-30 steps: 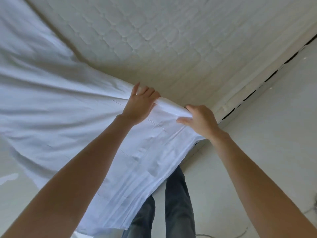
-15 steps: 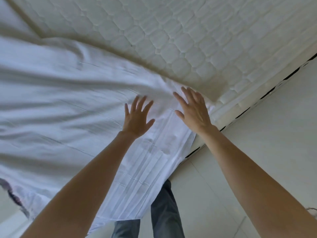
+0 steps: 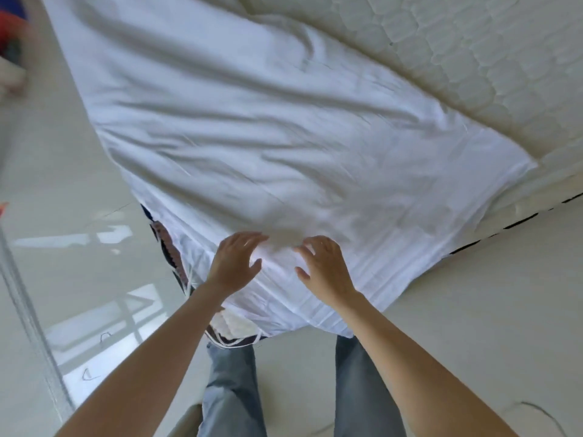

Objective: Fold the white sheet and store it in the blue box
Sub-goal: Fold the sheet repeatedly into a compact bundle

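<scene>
The white sheet (image 3: 268,137) lies spread and rumpled over the near corner of a quilted mattress (image 3: 473,58), its striped hem hanging over the edge. My left hand (image 3: 235,263) rests flat on the sheet near the corner, fingers apart. My right hand (image 3: 325,266) lies beside it on the sheet, fingers spread too, holding nothing. The blue box is not clearly in view.
Glossy pale floor tiles (image 3: 79,247) run along the left and right of the bed. A dark bed frame edge (image 3: 170,247) with white ties shows under the sheet's corner. My legs in grey jeans (image 3: 230,389) stand at the bed's corner. Blurred red and white things (image 3: 9,42) sit far left.
Both hands let go of the folded edge they held, opened, and slid flat along the sheet toward the bed's corner. The view swung left, showing more sheet and floor.
</scene>
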Available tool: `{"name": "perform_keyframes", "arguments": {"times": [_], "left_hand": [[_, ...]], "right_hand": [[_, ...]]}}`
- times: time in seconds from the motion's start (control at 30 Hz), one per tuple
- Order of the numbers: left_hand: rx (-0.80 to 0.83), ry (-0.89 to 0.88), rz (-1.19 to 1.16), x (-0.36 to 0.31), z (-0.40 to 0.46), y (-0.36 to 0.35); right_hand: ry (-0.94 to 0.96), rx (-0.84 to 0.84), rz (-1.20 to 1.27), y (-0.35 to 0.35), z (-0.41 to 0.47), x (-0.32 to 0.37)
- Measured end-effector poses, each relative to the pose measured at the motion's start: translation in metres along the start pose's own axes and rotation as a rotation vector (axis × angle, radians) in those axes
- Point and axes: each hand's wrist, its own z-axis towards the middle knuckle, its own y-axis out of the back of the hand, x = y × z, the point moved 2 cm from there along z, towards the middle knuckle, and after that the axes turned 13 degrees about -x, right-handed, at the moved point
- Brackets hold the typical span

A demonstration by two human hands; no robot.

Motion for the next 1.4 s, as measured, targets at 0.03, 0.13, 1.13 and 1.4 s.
{"name": "perform_keyframes", "arguments": {"times": [0.03, 0.13, 1.13, 1.4], "left_hand": [[0.010, -0.006, 0.024, 0.021, -0.011, 0.006], [0.125, -0.049, 0.069, 0.078, -0.037, 0.021], [0.064, -0.706, 0.189, 0.166, -0.029, 0.025], [0.294, -0.664, 0.016, 0.156, -0.049, 0.059]], "right_hand": [[-0.014, 0.032, -0.014, -0.014, -0.002, 0.020], [-0.149, 0.106, -0.176, -0.048, -0.011, 0.070], [-0.669, -0.200, -0.084, -0.117, -0.128, 0.139], [-0.597, -0.247, -0.099, -0.083, -0.125, 0.154]]}}
